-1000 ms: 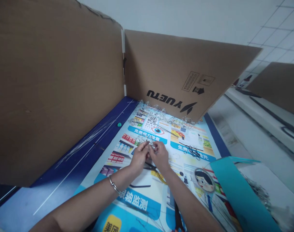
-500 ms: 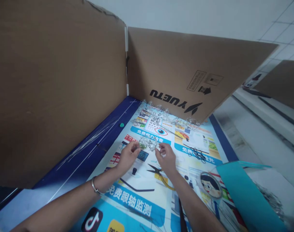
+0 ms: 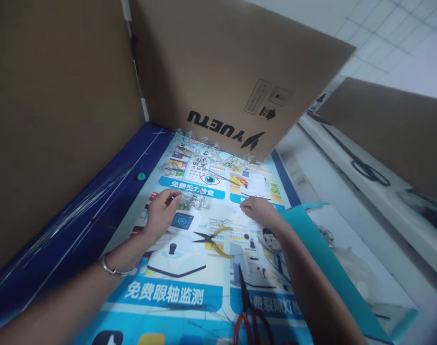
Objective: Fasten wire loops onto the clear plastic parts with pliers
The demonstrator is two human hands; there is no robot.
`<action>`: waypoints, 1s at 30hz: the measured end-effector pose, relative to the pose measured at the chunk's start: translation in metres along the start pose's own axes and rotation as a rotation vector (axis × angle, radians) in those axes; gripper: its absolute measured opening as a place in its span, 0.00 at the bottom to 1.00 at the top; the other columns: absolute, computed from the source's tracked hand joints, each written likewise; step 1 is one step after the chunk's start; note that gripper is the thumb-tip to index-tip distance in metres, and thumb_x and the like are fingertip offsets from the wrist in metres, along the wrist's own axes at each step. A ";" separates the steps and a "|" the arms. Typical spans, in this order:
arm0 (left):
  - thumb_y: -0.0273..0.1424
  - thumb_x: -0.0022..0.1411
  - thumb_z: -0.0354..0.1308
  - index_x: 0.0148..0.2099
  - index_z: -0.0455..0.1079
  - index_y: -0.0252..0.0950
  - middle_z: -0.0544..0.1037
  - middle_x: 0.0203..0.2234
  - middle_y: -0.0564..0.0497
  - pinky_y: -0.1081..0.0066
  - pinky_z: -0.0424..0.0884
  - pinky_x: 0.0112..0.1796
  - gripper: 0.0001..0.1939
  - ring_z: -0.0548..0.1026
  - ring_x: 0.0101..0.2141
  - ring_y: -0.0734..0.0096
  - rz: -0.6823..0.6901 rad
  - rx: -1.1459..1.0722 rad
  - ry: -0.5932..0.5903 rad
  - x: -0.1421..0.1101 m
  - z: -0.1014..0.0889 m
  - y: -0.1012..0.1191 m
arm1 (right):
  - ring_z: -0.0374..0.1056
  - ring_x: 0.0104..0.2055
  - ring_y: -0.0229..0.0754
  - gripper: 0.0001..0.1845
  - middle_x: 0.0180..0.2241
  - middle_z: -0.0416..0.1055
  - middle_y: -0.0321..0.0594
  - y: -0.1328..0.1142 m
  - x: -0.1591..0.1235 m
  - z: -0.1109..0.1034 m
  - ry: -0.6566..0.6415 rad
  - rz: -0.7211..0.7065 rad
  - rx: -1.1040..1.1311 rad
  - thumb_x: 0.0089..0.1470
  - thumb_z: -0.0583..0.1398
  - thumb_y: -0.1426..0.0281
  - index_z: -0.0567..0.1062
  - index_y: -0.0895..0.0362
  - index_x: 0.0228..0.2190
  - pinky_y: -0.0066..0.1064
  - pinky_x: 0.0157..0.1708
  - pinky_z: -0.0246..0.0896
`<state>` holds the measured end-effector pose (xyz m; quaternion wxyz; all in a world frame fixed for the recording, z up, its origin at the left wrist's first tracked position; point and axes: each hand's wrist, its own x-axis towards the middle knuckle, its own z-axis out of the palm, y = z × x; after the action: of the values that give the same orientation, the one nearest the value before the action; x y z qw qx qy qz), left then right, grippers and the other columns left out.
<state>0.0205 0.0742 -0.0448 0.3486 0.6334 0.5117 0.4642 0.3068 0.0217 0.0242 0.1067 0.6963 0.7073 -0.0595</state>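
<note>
My left hand, with a bangle on its wrist, has thumb and fingers pinched on the edge of a clear, glittering beaded cluster. To the right, my right hand is low over the printed sheet with its fingers drawn together; whatever is in them is hidden. Yellow-handled pliers lie between my forearms, jaws pointing left. Nearer to me are red-handled scissors, blades pointing away.
More clear beaded pieces line the far edge by a cardboard wall. Another cardboard wall stands on the left. Thin wires and a green round item lie there. A teal box sits right.
My right hand has left the beaded cluster and moved right, to where dark wire pieces lay. My left hand stays at the cluster. The view has swung right, showing the scissors more fully.
</note>
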 end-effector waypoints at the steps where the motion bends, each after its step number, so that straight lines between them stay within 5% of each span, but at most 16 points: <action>1: 0.35 0.57 0.51 0.37 0.68 0.35 0.73 0.28 0.53 0.75 0.65 0.31 0.10 0.69 0.28 0.73 -0.005 -0.022 -0.003 -0.001 0.000 -0.001 | 0.66 0.32 0.37 0.14 0.31 0.73 0.38 0.007 -0.001 -0.001 -0.008 0.025 -0.022 0.53 0.50 0.71 0.75 0.55 0.27 0.23 0.30 0.49; 9: 0.38 0.56 0.53 0.37 0.69 0.37 0.72 0.27 0.54 0.75 0.65 0.31 0.11 0.69 0.27 0.73 -0.023 -0.006 -0.015 -0.003 -0.006 -0.004 | 0.66 0.36 0.40 0.15 0.33 0.73 0.44 0.052 -0.010 -0.012 -0.078 0.198 -0.172 0.54 0.49 0.72 0.76 0.58 0.31 0.25 0.32 0.51; 17: 0.39 0.55 0.53 0.42 0.69 0.36 0.73 0.28 0.52 0.74 0.67 0.30 0.15 0.70 0.28 0.71 -0.061 -0.117 0.021 0.001 -0.005 -0.017 | 0.65 0.44 0.41 0.13 0.41 0.71 0.43 0.031 -0.004 0.017 -0.057 0.120 -0.216 0.56 0.50 0.69 0.73 0.56 0.38 0.25 0.39 0.55; 30: 0.35 0.57 0.52 0.39 0.68 0.35 0.73 0.27 0.52 0.73 0.67 0.32 0.10 0.70 0.27 0.73 -0.029 -0.152 0.095 -0.001 -0.006 -0.011 | 0.67 0.39 0.49 0.13 0.35 0.70 0.56 0.016 0.013 0.038 0.123 0.095 -0.149 0.49 0.49 0.83 0.72 0.66 0.33 0.34 0.35 0.58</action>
<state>0.0116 0.0759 -0.0527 0.3775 0.5749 0.5000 0.5262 0.3250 0.0258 -0.0150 0.1175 0.7217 0.6810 0.0413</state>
